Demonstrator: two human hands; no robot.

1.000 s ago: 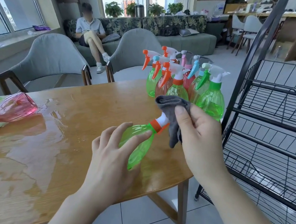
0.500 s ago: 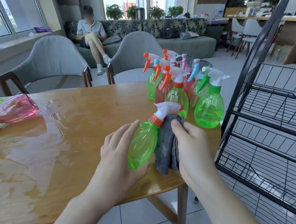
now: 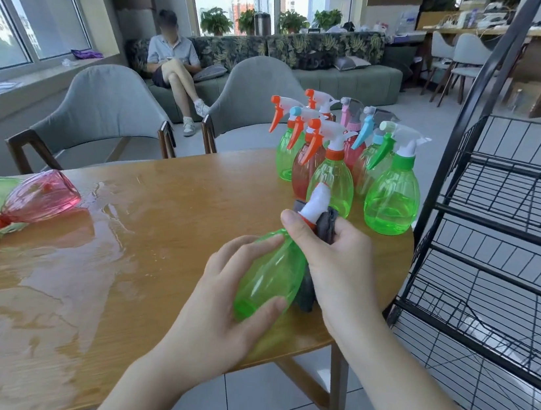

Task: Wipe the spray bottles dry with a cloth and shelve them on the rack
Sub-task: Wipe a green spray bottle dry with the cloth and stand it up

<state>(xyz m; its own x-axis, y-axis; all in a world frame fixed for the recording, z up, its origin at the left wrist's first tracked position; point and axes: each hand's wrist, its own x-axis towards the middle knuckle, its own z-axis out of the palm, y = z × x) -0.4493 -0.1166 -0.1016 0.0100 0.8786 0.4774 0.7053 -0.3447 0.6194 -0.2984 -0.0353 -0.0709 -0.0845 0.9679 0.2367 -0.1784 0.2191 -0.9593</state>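
Green translucent spray bottle [image 3: 270, 273], seemingly empty, tilted in left grip [image 3: 220, 315]; right grip [image 3: 336, 268] clamps grey cloth [image 3: 325, 225] against it.

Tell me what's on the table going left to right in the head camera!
Pink bottle lying down → puddle of water → green bottle being wiped → standing bunch of spray bottles → black rack.

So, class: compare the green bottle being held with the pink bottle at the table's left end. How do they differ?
1. The held green bottle is green; the pink bottle is pink.
2. The green bottle is gripped off the table by the left hand, while the right hand holds a grey cloth against it; the pink bottle lies untouched on its side by the water on the table.
Both are clear plastic with orange collars.
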